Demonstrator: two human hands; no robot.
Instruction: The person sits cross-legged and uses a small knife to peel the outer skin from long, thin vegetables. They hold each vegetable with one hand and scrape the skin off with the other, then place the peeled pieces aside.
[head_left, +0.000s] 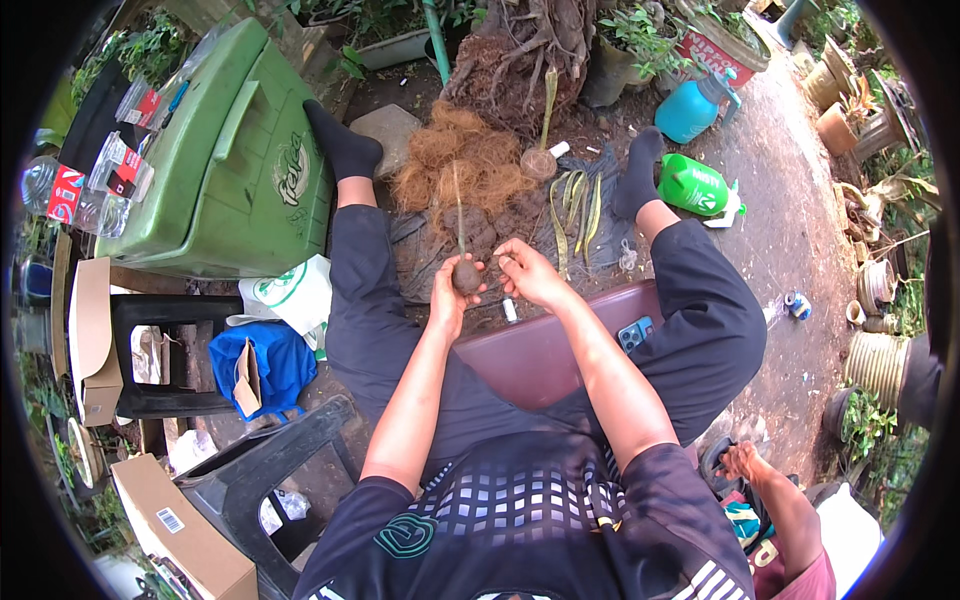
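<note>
My left hand (444, 306) cups a round ball of dark soil (466, 279), from which a thin pale stem (459, 206) sticks up, pointing away from me. Close by on the right is my right hand (534, 276), its thumb and fingertips drawn together; whether a fine thread lies between them is too small to tell. Beyond the hands, a heap of brown coconut fibre (457, 161) and clods of soil (487, 221) lie on a dark plastic sheet (420, 259). A second ball (538, 164), wrapped and stemmed, rests right of the fibre. Below my hands lies a white thread spool (510, 310).
Long variegated leaves (576, 202) and another white spool (559, 149) lie to the right. A green spray bottle (694, 184) and blue sprayer (688, 109) stand beyond my foot. At left is a green cooler box (247, 165). Another person's hand (741, 459) shows lower right.
</note>
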